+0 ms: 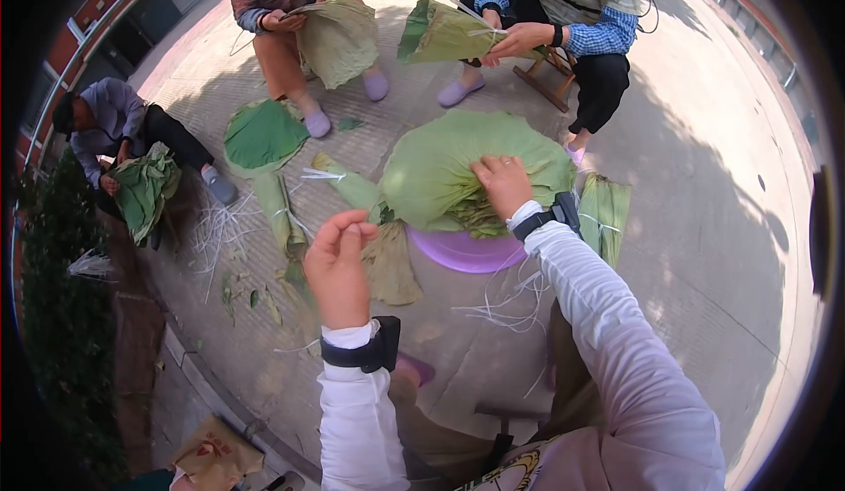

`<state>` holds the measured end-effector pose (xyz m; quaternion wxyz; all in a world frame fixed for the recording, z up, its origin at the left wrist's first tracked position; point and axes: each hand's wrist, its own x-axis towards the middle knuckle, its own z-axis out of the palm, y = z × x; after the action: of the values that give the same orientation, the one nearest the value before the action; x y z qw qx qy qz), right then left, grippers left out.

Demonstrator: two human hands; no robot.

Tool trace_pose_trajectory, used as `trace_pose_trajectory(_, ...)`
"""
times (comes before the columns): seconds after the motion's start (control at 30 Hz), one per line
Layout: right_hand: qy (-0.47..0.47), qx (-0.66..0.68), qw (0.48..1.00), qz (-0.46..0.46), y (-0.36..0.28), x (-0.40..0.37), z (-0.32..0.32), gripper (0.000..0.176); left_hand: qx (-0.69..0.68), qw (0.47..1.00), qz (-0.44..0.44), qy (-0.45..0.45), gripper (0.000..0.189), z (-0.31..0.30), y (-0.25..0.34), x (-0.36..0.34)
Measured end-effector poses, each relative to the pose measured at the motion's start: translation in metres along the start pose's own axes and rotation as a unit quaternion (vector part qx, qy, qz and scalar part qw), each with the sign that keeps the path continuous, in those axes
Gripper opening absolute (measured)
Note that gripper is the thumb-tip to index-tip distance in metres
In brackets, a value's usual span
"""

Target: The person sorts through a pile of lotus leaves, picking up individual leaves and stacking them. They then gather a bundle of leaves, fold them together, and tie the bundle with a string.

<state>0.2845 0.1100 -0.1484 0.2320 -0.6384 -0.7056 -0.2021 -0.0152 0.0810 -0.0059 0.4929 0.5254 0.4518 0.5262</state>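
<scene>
Right hand's grip (pixel 493 179) rests on green leaves (pixel 440 161) atop the purple basin (pixel 466 255); whether it clamps, I cannot tell, nor for the left hand (pixel 341 271), left of the basin. One-sided tugging could tear them.

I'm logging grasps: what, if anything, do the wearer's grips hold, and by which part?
The right grip touches the big leaf near its middle; whether it pinches cannot be told. The left grip: nothing visible.

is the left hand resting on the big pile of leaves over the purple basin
No, the left hand is held off to one side of the leaf pile, while the right hand touches it.
</scene>
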Motion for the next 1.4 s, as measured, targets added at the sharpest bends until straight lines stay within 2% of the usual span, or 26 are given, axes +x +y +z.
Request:
trace_pose_trajectory(0.1, -0.107, -0.090, 0.989, 0.041, -0.008, -0.004, -0.001, 0.017, 0.003, 1.000, 0.006, 0.003, 0.018, -0.002, 0.001, -0.003)
trace_pose_trajectory(0.2, -0.157, -0.106, 0.980, 0.059, -0.018, -0.003, -0.002, 0.014, -0.001, 1.000, 0.010, 0.002, 0.018, -0.006, 0.003, -0.005)
trace_pose_trajectory(0.3, -0.159, -0.127, 0.977, 0.061, -0.027, 0.001, -0.002, 0.013, 0.003, 1.000, 0.011, 0.002, 0.018, -0.006, 0.003, -0.006)
trace_pose_trajectory(0.4, -0.198, -0.107, 0.971, 0.081, -0.031, 0.003, -0.003, 0.014, 0.012, 1.000, 0.010, 0.001, 0.018, -0.006, 0.001, -0.006)
trace_pose_trajectory(0.5, -0.191, -0.035, 0.977, 0.092, -0.021, -0.003, 0.003, 0.018, 0.008, 1.000, 0.011, -0.005, 0.018, -0.005, 0.001, -0.006)
trace_pose_trajectory(0.6, -0.242, 0.091, 0.957, 0.133, 0.001, -0.003, 0.016, 0.023, 0.008, 1.000, 0.007, -0.004, 0.018, -0.005, 0.002, -0.006)
trace_pose_trajectory(0.7, -0.213, 0.123, 0.967, 0.067, 0.012, -0.008, 0.014, 0.027, 0.006, 1.000, 0.006, -0.001, 0.018, -0.002, 0.003, -0.006)
trace_pose_trajectory(0.8, -0.204, 0.104, 0.971, 0.062, 0.005, -0.017, 0.012, 0.030, 0.005, 1.000, 0.004, -0.004, 0.019, 0.003, 0.004, -0.006)
trace_pose_trajectory(0.9, -0.191, 0.125, 0.970, 0.082, 0.004, -0.017, 0.018, 0.032, 0.016, 1.000, 0.003, -0.013, 0.019, 0.006, 0.002, -0.006)
trace_pose_trajectory(1.0, -0.220, 0.249, 0.928, 0.171, 0.018, 0.001, 0.017, 0.034, 0.023, 1.000, 0.006, -0.020, 0.019, 0.008, 0.000, -0.006)
trace_pose_trajectory(1.03, -0.205, 0.252, 0.924, 0.203, 0.021, 0.006, 0.012, 0.033, 0.022, 1.000, 0.007, -0.021, 0.019, 0.008, -0.001, -0.006)
trace_pose_trajectory(1.13, -0.107, 0.230, 0.942, 0.220, 0.030, 0.015, 0.006, 0.031, 0.031, 0.999, 0.007, -0.022, 0.019, 0.009, -0.001, -0.005)
trace_pose_trajectory(1.27, -0.100, 0.118, 0.981, 0.114, 0.028, 0.009, 0.009, 0.038, 0.035, 0.999, 0.002, -0.023, 0.018, 0.011, 0.000, -0.006)
trace_pose_trajectory(1.4, -0.169, 0.105, 0.975, 0.096, 0.014, -0.008, 0.027, 0.038, 0.048, 0.999, 0.008, -0.026, 0.018, 0.013, 0.000, -0.006)
